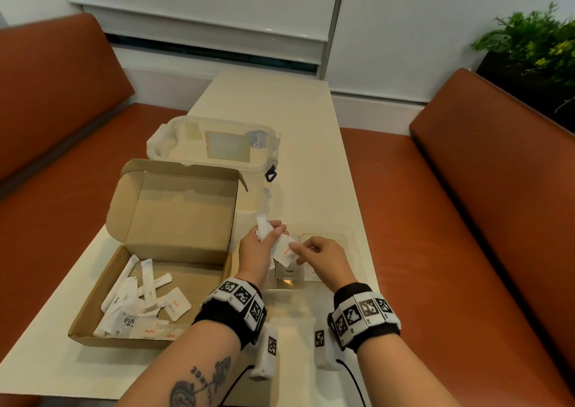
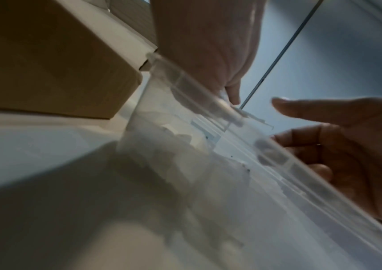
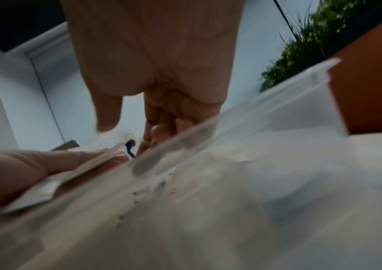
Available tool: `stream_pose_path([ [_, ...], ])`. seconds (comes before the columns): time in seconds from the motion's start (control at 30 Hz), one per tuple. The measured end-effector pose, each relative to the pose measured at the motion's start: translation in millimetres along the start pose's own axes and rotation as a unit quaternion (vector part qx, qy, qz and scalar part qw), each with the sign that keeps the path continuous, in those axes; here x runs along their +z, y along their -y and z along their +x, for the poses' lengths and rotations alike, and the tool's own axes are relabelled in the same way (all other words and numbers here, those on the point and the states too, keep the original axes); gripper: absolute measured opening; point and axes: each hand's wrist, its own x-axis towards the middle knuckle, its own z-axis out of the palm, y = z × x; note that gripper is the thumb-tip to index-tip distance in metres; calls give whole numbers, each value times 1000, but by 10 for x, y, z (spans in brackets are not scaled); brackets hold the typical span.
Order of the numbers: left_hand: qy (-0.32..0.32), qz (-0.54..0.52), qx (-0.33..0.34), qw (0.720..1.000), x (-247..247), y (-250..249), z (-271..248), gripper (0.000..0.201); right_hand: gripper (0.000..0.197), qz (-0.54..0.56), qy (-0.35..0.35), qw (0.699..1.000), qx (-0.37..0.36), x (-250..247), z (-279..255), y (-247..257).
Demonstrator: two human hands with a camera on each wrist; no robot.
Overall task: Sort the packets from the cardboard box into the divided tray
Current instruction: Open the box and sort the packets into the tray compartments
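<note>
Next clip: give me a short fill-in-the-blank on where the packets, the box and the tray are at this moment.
1. The left hand grips a bunch of white packets above the clear ____.
2. The cardboard box lies on the person's ____ side of the divided tray.
3. The right hand pinches a packet with ____ lettering.
4. The box's lid stands ____.

Missing words: tray; left; orange; open
</note>
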Motion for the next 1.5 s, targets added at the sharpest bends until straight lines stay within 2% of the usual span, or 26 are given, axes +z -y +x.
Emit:
stream_pose_path([
  [0.07, -5, 2, -1, 1000, 3, -24, -9, 12, 18, 65, 18, 998, 4, 34, 0, 27],
  [0.17, -5, 21, 3, 1000, -10, -54, -37, 12, 16, 121, 1, 993, 8, 22, 16, 42],
  [0.27, -11, 58, 20, 998, -33, -71, -64, 12, 11, 125, -21, 992, 5, -53, 40, 36],
  [0.37, -13, 100, 35, 994, -53, -72, -97, 13, 10, 71, -36, 997, -12, -216, 78, 21],
  [0.47, -9, 152, 57, 987, -66, -54, -125, 13, 9, -70, -25, 997, -32, -388, 114, 12],
  [0.6, -5, 160, 60, 985, -49, -41, -128, 12, 9, -220, 35, 975, -28, -434, 118, -30],
  [0.7, -5, 164, 59, 985, -54, -23, -107, 11, 11, -278, 72, 957, -35, -357, 94, -99],
  [0.8, -4, 163, 60, 985, -58, -8, -93, 10, 12, -294, 79, 952, -41, -267, 74, -162],
  [0.97, -3, 156, 64, 986, -56, 1, -84, 9, 12, -290, 37, 955, -52, -187, 50, -252],
  [1.07, 1, 147, 62, 987, -65, 20, -75, 9, 3, -279, 17, 958, -59, -181, 25, -293],
  [1.23, 7, 146, 64, 987, -64, 44, -37, 7, 22, -282, 24, 957, -59, -181, 15, -334],
  [1.5, 14, 146, 65, 987, -59, 66, -1, 9, 32, -300, 1, 953, -32, -117, 56, -356],
])
